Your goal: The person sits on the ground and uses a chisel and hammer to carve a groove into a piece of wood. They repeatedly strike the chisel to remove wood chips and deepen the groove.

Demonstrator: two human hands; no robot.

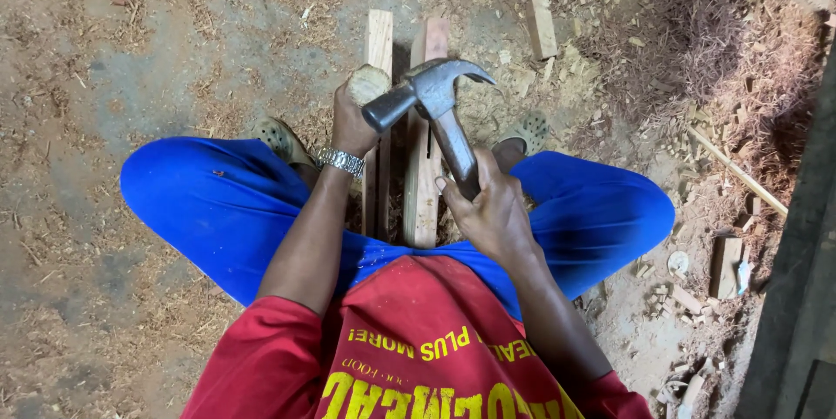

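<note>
Right hand [492,210] clamped around claw hammer [435,110] handle, head raised; left hand [351,123], wrist bent, gripping round wooden peg [367,84] upright above two planks [424,166]

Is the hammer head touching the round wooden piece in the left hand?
Cannot tell. In the head view the hammer face overlaps the wooden piece beside the left hand; no gap shows.
</note>
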